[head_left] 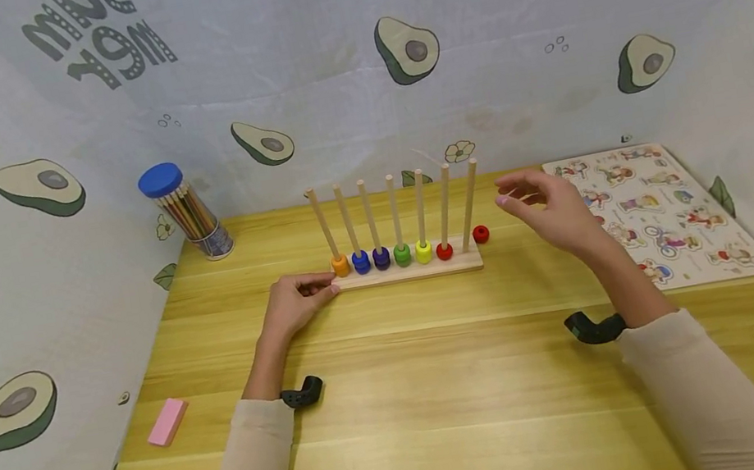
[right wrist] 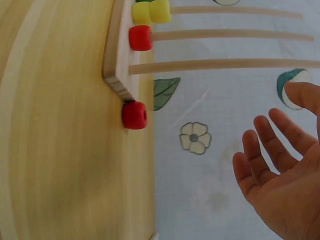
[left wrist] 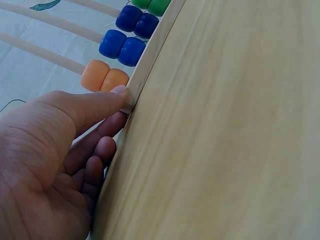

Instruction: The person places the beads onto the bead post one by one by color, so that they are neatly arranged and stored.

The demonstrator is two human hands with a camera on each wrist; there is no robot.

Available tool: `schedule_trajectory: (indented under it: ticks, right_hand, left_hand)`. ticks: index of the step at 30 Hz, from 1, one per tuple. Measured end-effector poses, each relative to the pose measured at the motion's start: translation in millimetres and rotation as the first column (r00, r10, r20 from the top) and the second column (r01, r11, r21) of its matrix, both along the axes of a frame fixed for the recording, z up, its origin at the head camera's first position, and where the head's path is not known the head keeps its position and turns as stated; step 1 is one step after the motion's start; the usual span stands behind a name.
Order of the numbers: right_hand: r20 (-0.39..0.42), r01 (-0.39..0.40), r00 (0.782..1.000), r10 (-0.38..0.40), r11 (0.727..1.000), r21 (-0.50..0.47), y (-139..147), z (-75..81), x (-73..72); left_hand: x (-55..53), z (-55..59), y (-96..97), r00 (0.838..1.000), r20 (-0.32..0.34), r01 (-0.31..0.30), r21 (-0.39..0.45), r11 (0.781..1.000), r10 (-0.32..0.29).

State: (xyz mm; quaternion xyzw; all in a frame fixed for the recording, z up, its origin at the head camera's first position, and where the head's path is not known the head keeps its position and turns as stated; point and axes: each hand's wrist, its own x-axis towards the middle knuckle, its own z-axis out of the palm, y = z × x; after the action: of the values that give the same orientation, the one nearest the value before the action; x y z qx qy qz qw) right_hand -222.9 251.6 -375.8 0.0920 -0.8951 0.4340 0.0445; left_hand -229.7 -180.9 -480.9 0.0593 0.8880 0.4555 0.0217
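Observation:
A wooden bead stacker (head_left: 407, 272) with several upright pegs stands on the table. From left to right its pegs carry orange beads (left wrist: 104, 76), blue beads (left wrist: 122, 47), dark blue beads, green beads, yellow beads (right wrist: 151, 11) and a single red bead (right wrist: 140, 38); the rightmost peg (right wrist: 225, 64) is bare. My left hand (head_left: 293, 307) pinches the left end of the base between thumb and fingers. A loose red bead (head_left: 481, 234) lies just beyond the base's right end. Right of it, my right hand (head_left: 552, 210) hovers with fingers loosely bent, holding nothing.
A blue-lidded jar of colored pencils (head_left: 186, 213) stands at the back left. Near the left edge lies a pink eraser-like block (head_left: 168, 422). At the right, a picture puzzle board (head_left: 666, 216) rests under the right forearm's side. Patterned cloth (head_left: 334, 67) hangs behind the table.

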Motion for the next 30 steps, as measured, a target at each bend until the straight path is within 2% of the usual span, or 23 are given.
schedule_trajectory:
  ticks: [4, 12, 21, 30]
  right_hand:
    - [0.043, -0.012, 0.999, 0.012, 1.0, -0.005, 5, -20.4, -5.7]
    - [0.065, -0.041, 0.997, 0.04, 0.999, 0.023, 8, -52.2, -15.7]
    - [0.149, -0.049, 0.988, 0.047, 0.999, 0.011, 3, -65.5, -17.6]
    - [0.248, -0.068, 0.967, 0.058, 0.997, 0.032, 1, -78.1, -30.0]
  left_hand:
    - [-0.4, -0.1, 0.2, 1.0, 0.002, 0.0, 0.001, 1.0, 0.0]
    - [-1.9, -0.8, 0.2, 1.0, -0.008, 0.005, 0.001, 1.0, -0.004]
    - [-0.1, -0.9, -0.3, 1.0, -0.008, -0.001, -0.003, 1.0, 0.001]
    - [0.4, -0.7, 0.4, 1.0, -0.009, 0.001, -0.004, 1.0, -0.001]
